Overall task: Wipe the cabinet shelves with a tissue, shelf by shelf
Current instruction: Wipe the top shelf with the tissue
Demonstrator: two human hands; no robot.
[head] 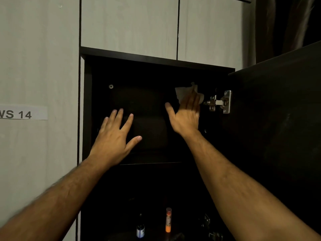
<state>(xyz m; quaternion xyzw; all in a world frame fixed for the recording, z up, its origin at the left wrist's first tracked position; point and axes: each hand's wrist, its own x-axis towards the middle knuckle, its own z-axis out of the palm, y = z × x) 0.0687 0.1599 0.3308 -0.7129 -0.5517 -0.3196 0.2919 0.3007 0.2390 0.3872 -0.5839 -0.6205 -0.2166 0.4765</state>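
Right hand [186, 117] flat on tissue [182, 93]

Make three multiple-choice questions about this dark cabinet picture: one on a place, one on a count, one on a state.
1. Where is the crumpled white tissue?
A. under the right hand's fingers, upper compartment
B. on the lower shelf
C. in the left hand

2. How many small upright bottles stand in the lower compartment?
A. none
B. two
C. five

3. How is the dark cabinet door?
A. closed
B. removed
C. swung open to the right

Answers:
1 A: the right hand presses the tissue beside the silver metal hinge.
2 B: a dark blue-labelled bottle and an orange tube-shaped bottle.
3 C: its inner face shows, and the left hand hovers open.
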